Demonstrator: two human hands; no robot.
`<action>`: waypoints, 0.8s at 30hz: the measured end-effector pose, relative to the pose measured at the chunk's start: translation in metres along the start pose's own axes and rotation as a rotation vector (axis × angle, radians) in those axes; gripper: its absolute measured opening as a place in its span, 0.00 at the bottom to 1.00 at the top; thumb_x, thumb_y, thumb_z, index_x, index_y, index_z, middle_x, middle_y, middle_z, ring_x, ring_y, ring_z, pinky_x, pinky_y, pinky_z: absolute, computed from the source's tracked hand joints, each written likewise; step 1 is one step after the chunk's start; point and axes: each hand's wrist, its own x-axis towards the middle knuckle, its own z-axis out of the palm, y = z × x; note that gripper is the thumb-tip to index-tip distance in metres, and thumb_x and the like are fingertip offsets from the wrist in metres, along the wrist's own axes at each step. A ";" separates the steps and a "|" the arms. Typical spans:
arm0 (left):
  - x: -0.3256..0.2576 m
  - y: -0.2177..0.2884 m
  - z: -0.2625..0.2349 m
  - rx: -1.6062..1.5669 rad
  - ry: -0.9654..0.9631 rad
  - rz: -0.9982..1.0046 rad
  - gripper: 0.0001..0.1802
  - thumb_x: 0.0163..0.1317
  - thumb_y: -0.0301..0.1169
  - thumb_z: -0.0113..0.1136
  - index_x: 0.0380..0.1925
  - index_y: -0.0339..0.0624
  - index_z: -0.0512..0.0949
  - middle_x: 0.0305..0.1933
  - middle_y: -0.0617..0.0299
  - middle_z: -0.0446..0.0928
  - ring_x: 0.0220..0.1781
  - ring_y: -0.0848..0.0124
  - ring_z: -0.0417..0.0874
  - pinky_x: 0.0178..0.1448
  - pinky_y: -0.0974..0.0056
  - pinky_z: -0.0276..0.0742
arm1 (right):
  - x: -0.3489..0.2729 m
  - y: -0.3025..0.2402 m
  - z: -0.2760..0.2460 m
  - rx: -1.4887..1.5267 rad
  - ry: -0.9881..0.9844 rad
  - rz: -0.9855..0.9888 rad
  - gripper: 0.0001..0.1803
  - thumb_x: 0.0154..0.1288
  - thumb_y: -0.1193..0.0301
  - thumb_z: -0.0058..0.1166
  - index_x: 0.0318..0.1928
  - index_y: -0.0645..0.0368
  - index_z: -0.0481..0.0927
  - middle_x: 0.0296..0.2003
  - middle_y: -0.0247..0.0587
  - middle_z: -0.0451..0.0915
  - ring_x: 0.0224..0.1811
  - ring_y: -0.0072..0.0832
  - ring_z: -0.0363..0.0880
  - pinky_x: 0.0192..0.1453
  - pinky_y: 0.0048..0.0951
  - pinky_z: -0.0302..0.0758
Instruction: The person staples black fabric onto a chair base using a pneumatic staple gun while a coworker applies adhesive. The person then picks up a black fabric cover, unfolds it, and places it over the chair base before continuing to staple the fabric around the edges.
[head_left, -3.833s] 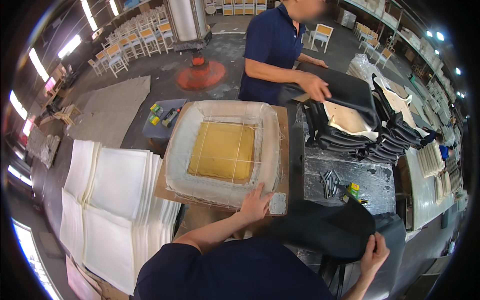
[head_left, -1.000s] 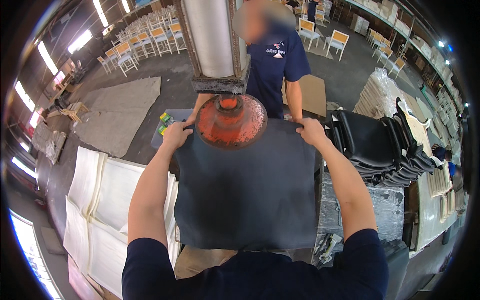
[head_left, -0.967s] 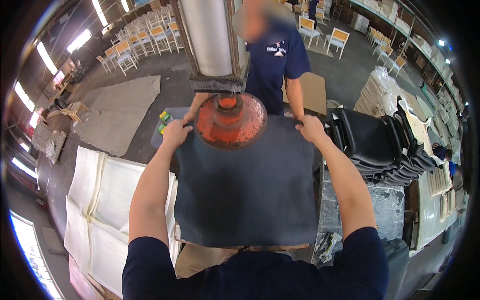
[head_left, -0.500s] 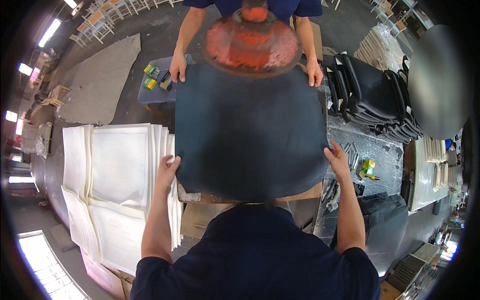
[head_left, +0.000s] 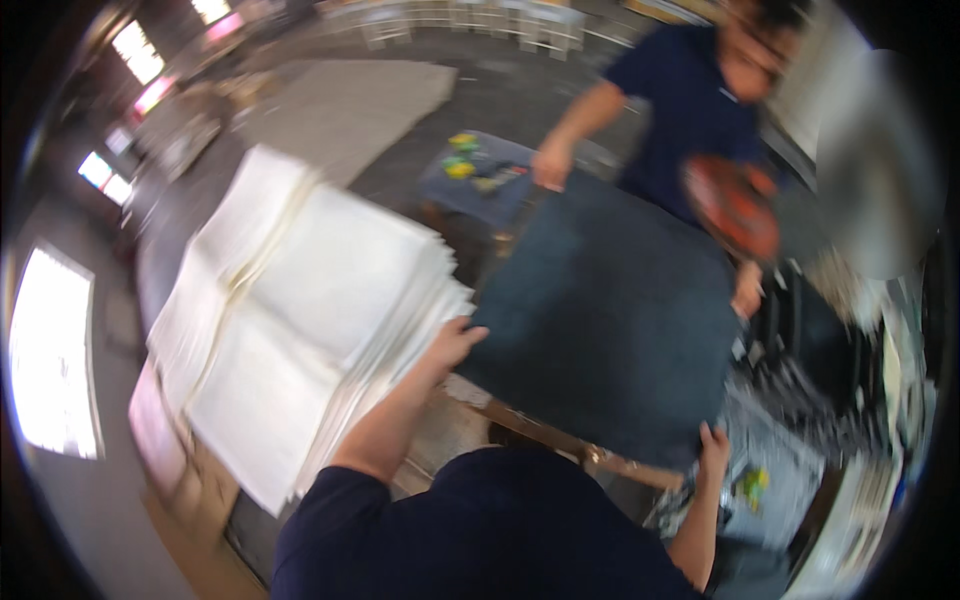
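While blur hides finger detail, the left hand [head_left: 455, 345] and right hand [head_left: 713, 447] grip the dark sheet [head_left: 610, 310] at centre; white sheet stack [head_left: 300, 320] at left.

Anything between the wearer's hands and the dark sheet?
Nothing visible. The left hand is on the near-left edge of the dark sheet and the right hand on its near-right corner; the picture is motion-blurred.

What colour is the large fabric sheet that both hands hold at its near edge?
Dark blue-grey, plain with no pattern; the fabric sheet shows best in the head view.
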 end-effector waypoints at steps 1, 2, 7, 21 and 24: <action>0.010 0.005 0.000 0.013 -0.005 0.049 0.23 0.74 0.41 0.71 0.56 0.30 0.85 0.50 0.54 0.89 0.52 0.65 0.87 0.60 0.55 0.82 | 0.000 0.002 -0.009 -0.159 0.205 -0.039 0.29 0.70 0.61 0.77 0.62 0.68 0.83 0.54 0.42 0.87 0.52 0.29 0.84 0.57 0.32 0.79; 0.013 0.007 0.002 0.050 0.023 0.079 0.22 0.74 0.41 0.72 0.56 0.33 0.85 0.50 0.53 0.89 0.52 0.64 0.88 0.60 0.55 0.82 | 0.001 0.006 -0.010 -0.254 0.258 -0.220 0.32 0.69 0.60 0.79 0.65 0.66 0.82 0.51 0.45 0.86 0.49 0.33 0.84 0.55 0.35 0.80; -0.012 -0.025 -0.012 0.092 0.172 0.079 0.21 0.74 0.40 0.73 0.56 0.35 0.85 0.47 0.52 0.89 0.51 0.64 0.88 0.59 0.55 0.83 | -0.014 -0.035 0.086 -0.505 0.059 -0.587 0.25 0.68 0.67 0.77 0.61 0.60 0.85 0.41 0.41 0.81 0.39 0.34 0.80 0.44 0.36 0.80; -0.147 -0.231 -0.232 0.609 0.917 -0.701 0.62 0.62 0.40 0.77 0.91 0.59 0.48 0.93 0.41 0.44 0.94 0.37 0.42 0.90 0.28 0.43 | -0.132 -0.096 0.319 -1.009 -0.755 -0.775 0.23 0.49 0.71 0.82 0.41 0.57 0.79 0.31 0.40 0.74 0.32 0.38 0.77 0.40 0.41 0.75; -0.178 -0.276 -0.283 0.791 0.897 -0.744 0.58 0.60 0.28 0.70 0.90 0.61 0.53 0.92 0.41 0.50 0.93 0.40 0.48 0.91 0.33 0.49 | -0.124 -0.095 0.326 -1.075 -0.781 -0.759 0.26 0.52 0.58 0.84 0.39 0.56 0.78 0.29 0.40 0.72 0.30 0.39 0.75 0.37 0.42 0.74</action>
